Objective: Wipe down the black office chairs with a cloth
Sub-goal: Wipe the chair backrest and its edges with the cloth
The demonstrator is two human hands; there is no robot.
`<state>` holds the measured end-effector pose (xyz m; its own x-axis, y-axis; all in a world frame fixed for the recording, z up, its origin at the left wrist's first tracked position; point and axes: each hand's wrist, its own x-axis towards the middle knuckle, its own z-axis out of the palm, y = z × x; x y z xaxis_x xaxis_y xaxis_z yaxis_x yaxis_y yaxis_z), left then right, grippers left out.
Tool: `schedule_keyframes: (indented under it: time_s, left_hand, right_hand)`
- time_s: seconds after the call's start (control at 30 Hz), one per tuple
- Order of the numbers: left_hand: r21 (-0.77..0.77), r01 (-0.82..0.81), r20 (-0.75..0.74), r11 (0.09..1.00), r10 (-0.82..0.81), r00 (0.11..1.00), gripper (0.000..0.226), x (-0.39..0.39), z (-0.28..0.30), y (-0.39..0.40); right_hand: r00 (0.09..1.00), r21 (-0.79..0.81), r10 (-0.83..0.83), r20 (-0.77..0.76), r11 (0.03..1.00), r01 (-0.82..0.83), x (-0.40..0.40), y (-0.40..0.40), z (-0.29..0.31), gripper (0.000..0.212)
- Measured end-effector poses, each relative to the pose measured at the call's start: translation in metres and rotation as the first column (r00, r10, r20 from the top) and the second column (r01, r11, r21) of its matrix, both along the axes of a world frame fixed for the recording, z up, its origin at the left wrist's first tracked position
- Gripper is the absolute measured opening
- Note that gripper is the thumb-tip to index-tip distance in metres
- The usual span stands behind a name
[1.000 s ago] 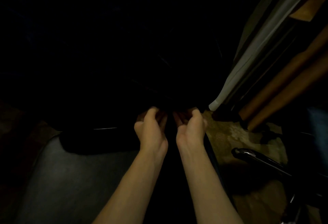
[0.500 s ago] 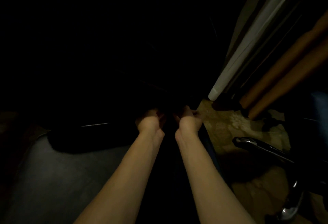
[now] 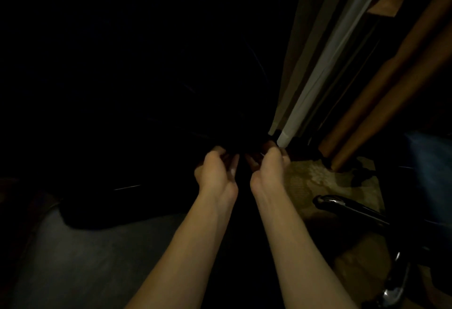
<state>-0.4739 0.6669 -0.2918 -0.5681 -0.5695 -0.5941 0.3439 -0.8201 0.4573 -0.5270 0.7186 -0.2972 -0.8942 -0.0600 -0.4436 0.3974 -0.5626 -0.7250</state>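
Very dark — left hand (image 3: pixel 215 174) and right hand (image 3: pixel 269 169) side by side, fingers curled; grip contents cannot be told.

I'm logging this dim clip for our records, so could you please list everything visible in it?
Office chair: one, black, filling the dark centre and left; details lost in shadow.
Chair base leg: one, glossy black, lower right.
White pole: one, leaning upper right.
Brown poles: two, leaning far right.
Patterned floor: beige, right of the hands.
Grey surface: lower left.
Cloth: cannot be made out.
Left hand: fingers curled, at the chair.
Right hand: fingers curled, beside it.
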Motion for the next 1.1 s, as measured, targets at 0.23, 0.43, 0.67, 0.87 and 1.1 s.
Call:
schedule_keyframes:
  time_s: [0.23,0.43,0.67,0.87,1.1]
  left_hand:
    - [-0.140,-0.011,-0.068,0.990,0.002,0.998,0.022,0.011,-0.006,0.016]
    - [0.014,0.028,-0.036,1.000,-0.027,0.999,0.031,-0.009,-0.037,0.004]
    - [0.004,0.096,0.157,0.995,-0.095,0.983,0.017,-0.025,-0.039,0.002]
    - [0.095,0.047,0.032,0.994,-0.050,0.998,0.022,-0.016,-0.018,-0.004]
    - [0.099,0.035,-0.065,0.994,-0.029,0.997,0.019,0.002,0.008,0.002]
  right_hand:
    - [0.997,-0.078,0.014,-0.077,0.997,-0.021,0.001,0.004,-0.012,0.016]
    - [0.999,0.149,0.035,-0.030,0.988,-0.031,-0.018,-0.014,-0.047,0.014]
    - [0.997,0.379,0.048,0.058,0.923,-0.067,-0.030,-0.022,-0.061,0.018]
    - [0.979,0.174,0.135,0.151,0.972,-0.161,-0.033,-0.011,-0.030,0.015]
    - [0.991,0.081,0.069,0.117,0.994,-0.078,-0.007,-0.009,0.004,0.017]
